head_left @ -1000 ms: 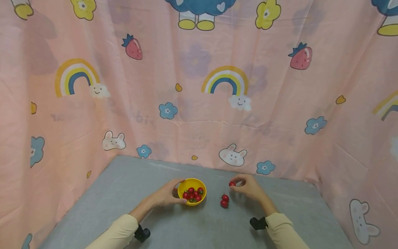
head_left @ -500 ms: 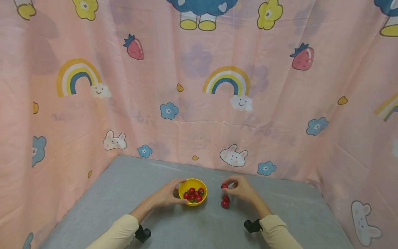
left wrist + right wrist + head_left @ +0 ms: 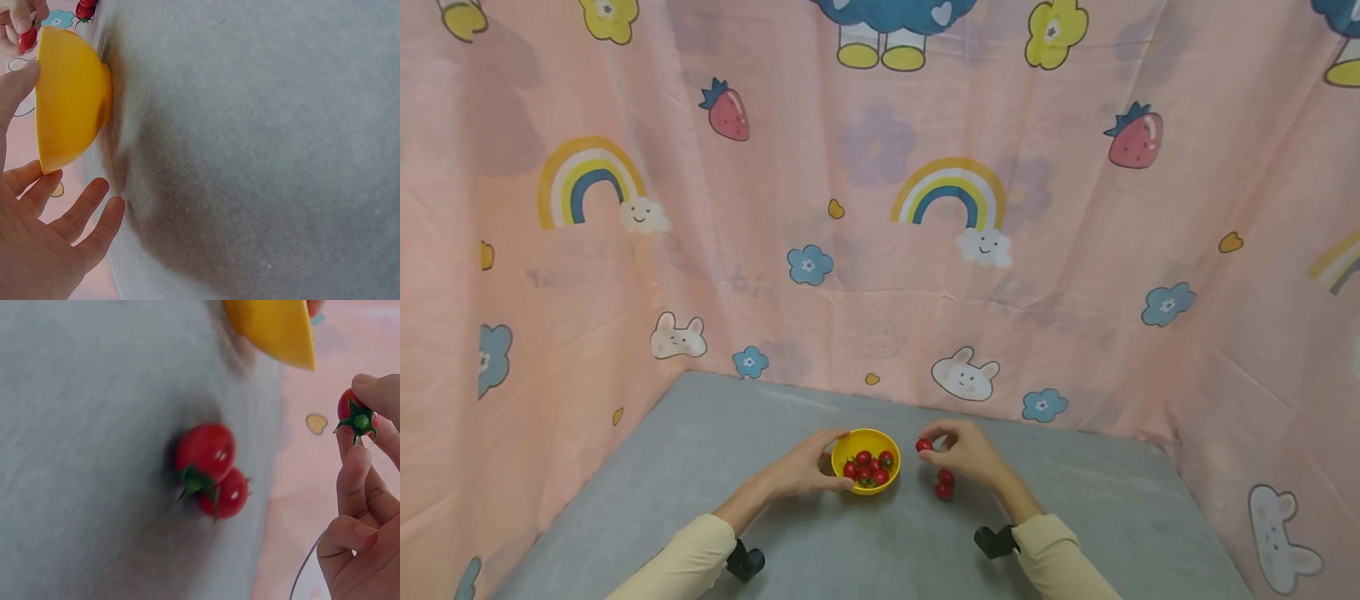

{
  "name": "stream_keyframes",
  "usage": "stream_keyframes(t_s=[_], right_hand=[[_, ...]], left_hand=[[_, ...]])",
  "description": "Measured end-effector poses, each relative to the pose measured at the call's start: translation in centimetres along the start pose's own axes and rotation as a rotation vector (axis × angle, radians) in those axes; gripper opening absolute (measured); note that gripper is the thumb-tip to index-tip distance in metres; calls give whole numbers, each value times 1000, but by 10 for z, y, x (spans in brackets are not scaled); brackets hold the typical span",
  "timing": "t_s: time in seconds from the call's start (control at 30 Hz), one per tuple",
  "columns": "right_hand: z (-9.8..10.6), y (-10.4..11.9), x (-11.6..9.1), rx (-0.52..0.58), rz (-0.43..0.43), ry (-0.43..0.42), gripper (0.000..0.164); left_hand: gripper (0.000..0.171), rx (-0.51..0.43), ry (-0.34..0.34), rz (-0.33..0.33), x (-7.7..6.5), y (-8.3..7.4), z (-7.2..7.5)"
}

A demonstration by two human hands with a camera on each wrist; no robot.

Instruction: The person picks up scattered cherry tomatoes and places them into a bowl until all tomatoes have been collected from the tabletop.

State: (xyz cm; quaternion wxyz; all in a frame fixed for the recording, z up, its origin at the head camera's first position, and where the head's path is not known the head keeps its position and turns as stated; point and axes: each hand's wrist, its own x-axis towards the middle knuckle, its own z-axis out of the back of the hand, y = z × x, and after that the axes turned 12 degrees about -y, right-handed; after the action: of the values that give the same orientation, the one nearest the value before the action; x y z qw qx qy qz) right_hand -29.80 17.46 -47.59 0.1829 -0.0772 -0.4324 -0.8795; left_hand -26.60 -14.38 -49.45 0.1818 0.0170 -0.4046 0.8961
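Observation:
A yellow bowl [image 3: 863, 441] stands on the grey table with several red cherry tomatoes [image 3: 864, 457] inside. My left hand [image 3: 792, 471] holds it from the left, thumb and fingertips on opposite sides of the rim; in the left wrist view two fingers [image 3: 103, 231] spread away from the bowl. Right of the bowl, and apart from it, my right hand [image 3: 968, 454] pinches one cherry tomato [image 3: 348, 405] with a green stem between thumb and fingers. Two more cherry tomatoes [image 3: 206, 453] lie together on the table below that hand.
The grey table [image 3: 820, 550] reaches back to a pink printed curtain [image 3: 850, 325], which also hangs along both sides. Black wrist mounts [image 3: 996, 542] sit on both forearms.
My right hand has moved left toward the bowl, carrying the pinched cherry tomato past the two on the table. My left hand and the bowl have stayed in place.

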Motion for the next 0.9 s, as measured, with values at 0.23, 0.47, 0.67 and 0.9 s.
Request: stream_keyframes(t_s=[0.23, 0.47, 0.67, 0.9], right_hand=[[-8, 16, 7, 18, 29, 6, 17], [-16, 28, 11, 89, 56, 28, 17], [-26, 31, 14, 99, 82, 41, 16], [-36, 33, 16, 115, 102, 50, 16]], left_hand=[[83, 7, -3, -16, -1, -1, 1], [83, 9, 2, -22, 0, 0, 1], [84, 7, 6, -21, 0, 0, 1], [84, 4, 9, -35, -1, -1, 2]])
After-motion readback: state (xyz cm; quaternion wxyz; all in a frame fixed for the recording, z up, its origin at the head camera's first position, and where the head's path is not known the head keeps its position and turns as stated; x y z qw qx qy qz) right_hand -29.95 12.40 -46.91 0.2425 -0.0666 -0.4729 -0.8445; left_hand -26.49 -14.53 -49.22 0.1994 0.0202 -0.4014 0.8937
